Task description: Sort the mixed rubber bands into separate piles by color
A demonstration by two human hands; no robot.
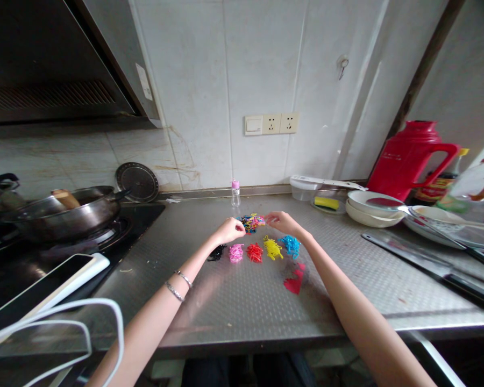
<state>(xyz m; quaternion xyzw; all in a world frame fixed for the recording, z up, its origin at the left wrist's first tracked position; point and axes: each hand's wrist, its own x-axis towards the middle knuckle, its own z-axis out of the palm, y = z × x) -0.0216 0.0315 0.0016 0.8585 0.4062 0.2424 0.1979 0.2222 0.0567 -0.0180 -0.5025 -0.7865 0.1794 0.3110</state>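
A heap of mixed coloured rubber bands [251, 222] lies on the steel counter [234, 301]. My left hand [229, 231] pinches at the heap's left edge, fingers closed. From the other side my right hand [281, 221] reaches the heap, fingers curled on its right edge. Nearer me sit small sorted piles in a row: black [216, 252], pink [236, 252], red [255, 252], yellow [272, 248] and blue [291, 244]. What each pinch holds is too small to make out.
A small clear bottle with a pink cap [235, 193] stands behind the heap. A wok [60, 212] sits on the stove at left, a phone [44, 290] with white cable near me. Bowls [373, 209], a red thermos [407, 158] and a knife [431, 263] are at right.
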